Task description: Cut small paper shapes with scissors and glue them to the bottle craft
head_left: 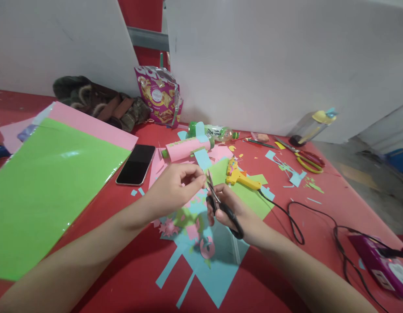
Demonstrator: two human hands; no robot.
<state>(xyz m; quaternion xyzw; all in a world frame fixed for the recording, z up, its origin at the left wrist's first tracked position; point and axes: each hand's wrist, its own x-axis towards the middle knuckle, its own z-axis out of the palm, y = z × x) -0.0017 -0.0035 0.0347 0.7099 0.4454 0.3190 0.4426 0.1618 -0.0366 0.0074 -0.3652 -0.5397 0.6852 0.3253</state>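
Observation:
My right hand (235, 206) holds black-handled scissors (232, 219), blades pointing up and a little apart. Close by the blade tips, my left hand (178, 184) is closed in a pinch; whatever is between its fingertips is too small to make out. Below both hands lies a blue paper sheet (217, 278), strewn with cut pieces, among them a pink paper ring (207, 248) and a pink spiky paper shape (169, 228). Behind my hands, a roll wrapped in pink paper (184, 148) rests on its side.
A yellow glue gun (243, 179) lies right of centre, its black cord trailing to a purple power strip (379, 263). At left are a phone (136, 165) and green paper (54, 187). Farther back are a snack bag (160, 95), green bottle (217, 131) and red-and-yellow scissors (308, 161).

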